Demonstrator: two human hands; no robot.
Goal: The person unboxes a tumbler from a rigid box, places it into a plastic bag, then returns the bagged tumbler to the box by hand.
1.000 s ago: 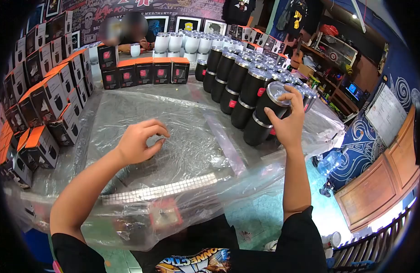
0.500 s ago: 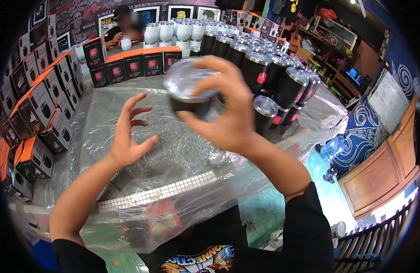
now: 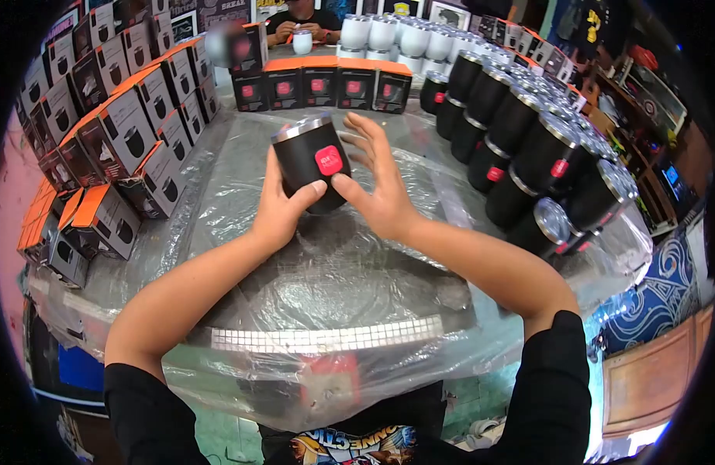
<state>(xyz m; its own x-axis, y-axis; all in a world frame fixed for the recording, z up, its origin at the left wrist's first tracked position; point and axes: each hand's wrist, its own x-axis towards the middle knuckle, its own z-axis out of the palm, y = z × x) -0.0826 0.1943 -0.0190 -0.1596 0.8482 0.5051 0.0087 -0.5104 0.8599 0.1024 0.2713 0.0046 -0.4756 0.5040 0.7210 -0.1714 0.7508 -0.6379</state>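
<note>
A black tumbler (image 3: 312, 159) with a silver rim and a red square label is held up over the middle of the table, slightly tilted. My left hand (image 3: 284, 198) is closed around its left side, the thumb lying across the front below the label. On the other side, my right hand (image 3: 379, 182) is open. Its fingers are spread behind and beside the cup, and its thumb tip is at the cup's lower right edge, near the label.
A plastic-covered table (image 3: 350, 287) lies under my arms. Boxes are stacked along the left (image 3: 125, 139), and a row of black boxes (image 3: 319, 85) stands at the back. Many black tumblers (image 3: 520, 124) stand at the right, white ones (image 3: 412, 35) behind. A person (image 3: 303, 27) sits opposite, holding a white cup (image 3: 302, 42).
The tumbler has passed from my right hand into my left, and its label now faces me. My right hand has loosened beside it. The view has swung to the left.
</note>
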